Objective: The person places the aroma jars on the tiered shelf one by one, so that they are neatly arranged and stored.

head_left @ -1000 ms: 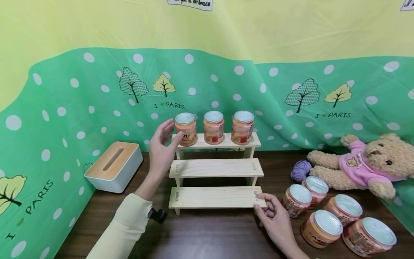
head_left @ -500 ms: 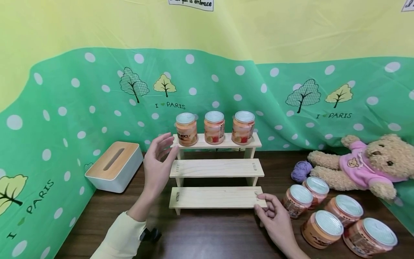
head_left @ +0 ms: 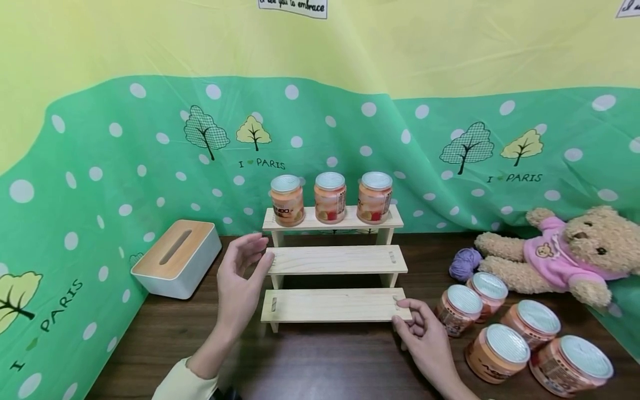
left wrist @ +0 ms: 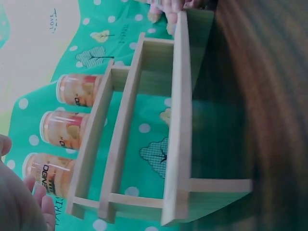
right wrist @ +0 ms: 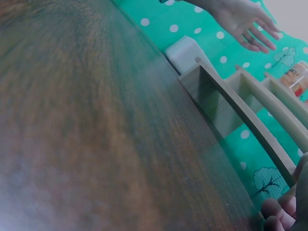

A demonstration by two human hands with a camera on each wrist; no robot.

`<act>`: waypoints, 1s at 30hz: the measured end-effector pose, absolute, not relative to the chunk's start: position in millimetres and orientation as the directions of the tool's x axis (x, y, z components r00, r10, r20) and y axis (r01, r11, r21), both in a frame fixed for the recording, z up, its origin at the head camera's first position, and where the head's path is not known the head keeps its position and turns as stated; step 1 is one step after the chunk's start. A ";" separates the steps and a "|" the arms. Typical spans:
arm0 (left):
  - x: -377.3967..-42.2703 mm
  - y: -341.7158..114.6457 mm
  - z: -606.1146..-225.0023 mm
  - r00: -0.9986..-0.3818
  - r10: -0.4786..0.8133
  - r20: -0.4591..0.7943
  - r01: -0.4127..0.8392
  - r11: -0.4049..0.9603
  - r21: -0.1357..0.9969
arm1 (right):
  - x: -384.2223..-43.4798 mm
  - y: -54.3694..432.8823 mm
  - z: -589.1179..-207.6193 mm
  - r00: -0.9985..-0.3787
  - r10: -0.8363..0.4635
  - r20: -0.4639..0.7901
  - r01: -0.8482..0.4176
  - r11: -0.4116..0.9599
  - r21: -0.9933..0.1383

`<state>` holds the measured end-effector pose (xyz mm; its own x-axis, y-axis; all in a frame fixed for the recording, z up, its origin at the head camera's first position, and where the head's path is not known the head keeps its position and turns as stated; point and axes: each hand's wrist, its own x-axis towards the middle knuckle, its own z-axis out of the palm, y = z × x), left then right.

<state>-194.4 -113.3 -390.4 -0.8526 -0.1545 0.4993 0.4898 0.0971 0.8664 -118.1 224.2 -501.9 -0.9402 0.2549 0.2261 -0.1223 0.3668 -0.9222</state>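
The rack (head_left: pixel 330 305), three pale wooden steps rising toward the back, stands on the dark table (head_left: pixel 320 361) in front of the cloth (head_left: pixel 320 128). The right hand (head_left: pixel 426 345) pinches the right end of the lowest step, thumb at its front edge and forefinger on top. The left hand (head_left: pixel 240 294) is released and holds nothing; it hangs in the air by the left end of the rack, fingers loosely bent, and in the right wrist view it is apart from the wood. On the top step three jars stand upright in a row with small gaps between them: the left jar (head_left: pixel 287 204), dark lettering toward the front, the middle jar (head_left: pixel 330 199) and the right jar (head_left: pixel 375 199). Five more jars (head_left: pixel 495 355) stand upright in a cluster on the table to the right of the rack, the nearest of them just beside the right hand. Behind these lie a ball of purple yarn (head_left: pixel 465 264) and a teddy bear (head_left: pixel 555 255) in a pink top. A white tissue box (head_left: pixel 187 272) with a wooden lid sits left of the rack, near the cloth.
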 end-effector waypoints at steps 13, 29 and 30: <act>-173.0 -119.0 -433.4 -0.866 -0.199 0.459 0.437 0.147 0.887 | -118.1 224.8 -502.2 -0.939 0.243 0.242 -0.140 0.371 -0.918; -158.3 -128.5 -468.7 -0.938 -0.212 0.275 0.267 0.065 0.962 | -118.5 224.7 -502.8 -0.941 0.249 0.231 -0.128 0.370 -0.920; -158.3 -128.8 -470.4 -0.947 -0.206 0.248 0.244 0.045 0.969 | -118.6 224.7 -502.9 -0.941 0.248 0.230 -0.128 0.368 -0.921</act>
<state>-158.3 -128.8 -470.4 -0.9468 -0.2056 0.2477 0.2438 0.0448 0.9688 -118.6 224.7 -502.9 -0.9411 0.2483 0.2297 -0.1277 0.3679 -0.9211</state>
